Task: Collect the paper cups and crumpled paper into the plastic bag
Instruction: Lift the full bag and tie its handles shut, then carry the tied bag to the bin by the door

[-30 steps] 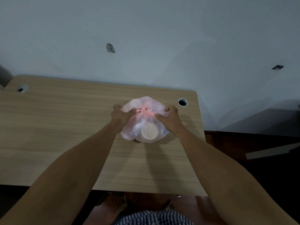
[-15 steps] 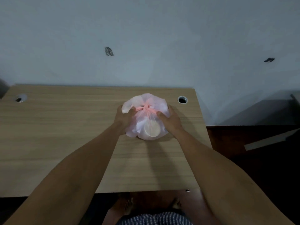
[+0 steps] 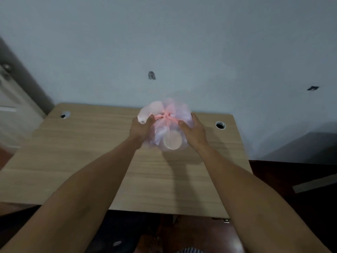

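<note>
Both hands hold a knotted pink plastic bag [image 3: 169, 123] at the desk's [image 3: 91, 161] twelve-o'clock edge; left hand [image 3: 141, 127] pinches the handle, right hand [image 3: 193, 130] lies curled on its side; a paper cup [image 3: 172, 141] shows inside; collecting looks finished; next, release.

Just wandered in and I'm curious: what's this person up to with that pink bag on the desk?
A person is holding a thin pink plastic bag with both hands over a wooden desk. The left hand and right hand grip it on either side of its gathered, knotted top. Through the plastic, the round end of a paper cup shows, along with pale shapes that may be more cups or paper. No loose cups or paper show on the desk, so the collecting looks finished.
</note>
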{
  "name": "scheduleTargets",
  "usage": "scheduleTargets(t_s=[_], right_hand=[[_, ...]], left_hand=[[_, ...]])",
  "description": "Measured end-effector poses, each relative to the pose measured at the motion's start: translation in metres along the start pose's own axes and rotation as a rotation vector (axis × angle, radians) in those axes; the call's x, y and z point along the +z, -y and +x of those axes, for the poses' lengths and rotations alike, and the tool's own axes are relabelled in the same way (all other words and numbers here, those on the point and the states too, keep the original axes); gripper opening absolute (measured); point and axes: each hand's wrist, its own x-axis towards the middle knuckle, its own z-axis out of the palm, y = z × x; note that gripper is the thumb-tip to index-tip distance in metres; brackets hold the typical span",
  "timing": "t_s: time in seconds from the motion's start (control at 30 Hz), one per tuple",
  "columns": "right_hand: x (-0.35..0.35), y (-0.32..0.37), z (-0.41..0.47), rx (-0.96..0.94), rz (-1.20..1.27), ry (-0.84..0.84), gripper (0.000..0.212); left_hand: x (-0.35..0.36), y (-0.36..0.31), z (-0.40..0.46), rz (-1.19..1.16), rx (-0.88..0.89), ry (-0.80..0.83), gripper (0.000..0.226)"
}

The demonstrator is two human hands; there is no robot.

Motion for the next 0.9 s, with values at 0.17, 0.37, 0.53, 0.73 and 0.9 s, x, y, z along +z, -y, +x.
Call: scheduleTargets(t_s=[0.17, 0.37, 0.53, 0.73, 0.9], right_hand=[[0.028, 0.037, -0.009, -0.062, -0.027, 0.121, 0.058], [0.077, 0.074, -0.029, -0.172, -0.05, 0.288, 0.079], [0.125, 0.118, -0.067, -0.26, -0.021, 0.344, 0.076], [0.2, 0.18, -0.13, -0.362, -0.008, 0.49, 0.078], [0.271, 0.235, -0.199, -0.413, 0.032, 0.601, 0.078]], left_hand=[[-0.058, -0.019, -0.032, 0.023, 0.125, -0.049, 0.025], [-0.136, -0.022, -0.068, 0.095, 0.197, -0.241, 0.03], [-0.206, -0.021, -0.106, 0.167, 0.2, -0.386, 0.042], [-0.308, -0.013, -0.165, 0.217, 0.211, -0.569, 0.053], [-0.405, 0.0, -0.217, 0.242, 0.161, -0.738, 0.056]])
